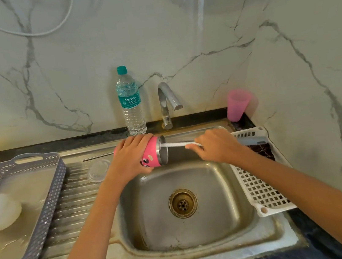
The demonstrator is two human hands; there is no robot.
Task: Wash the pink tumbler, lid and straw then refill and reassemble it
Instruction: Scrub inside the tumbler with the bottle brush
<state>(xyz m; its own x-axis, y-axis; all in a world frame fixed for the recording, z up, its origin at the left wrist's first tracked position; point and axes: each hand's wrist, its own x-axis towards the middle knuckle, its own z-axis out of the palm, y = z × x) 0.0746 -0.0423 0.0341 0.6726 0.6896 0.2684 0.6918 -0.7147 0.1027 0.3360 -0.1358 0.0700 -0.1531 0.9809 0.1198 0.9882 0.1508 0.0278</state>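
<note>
- Fingers [138, 139] of the left hand [128, 157]: curled over the top of the pink tumbler [152, 154], gripping its body; thumb side hidden beneath.
- Pink tumbler: held on its side above the rear edge of the sink [203, 233], steel-rimmed mouth facing right, cartoon face print on the lower side.
- Fingers [192, 146] of the right hand [218, 147]: pinched round a white slender stick [175, 144], remaining fingers folded in.
- White slender stick: runs nearly level from the right hand into the tumbler's mouth; its far end is hidden inside.
- Clear lid [98, 170]: flat on the ribbed drainboard, just left of the left wrist.
- Metal straw [96, 157]: lying on the drainboard behind the lid, partly hidden by the left hand.
- Drain [183, 203]: brass-coloured, centre of the basin.
- Tap [167, 101]: behind the sink, spout bent towards the right.
- Water bottle [131, 104]: upright, teal cap on, just left of the tap.
- Pink cup [237, 106]: in the right rear corner, tilted against the wall.
- Grey basket [44, 206]: on the drainboard at left, holding cloudy white items.
- White tray [261, 191]: perforated, right of the basin.
</note>
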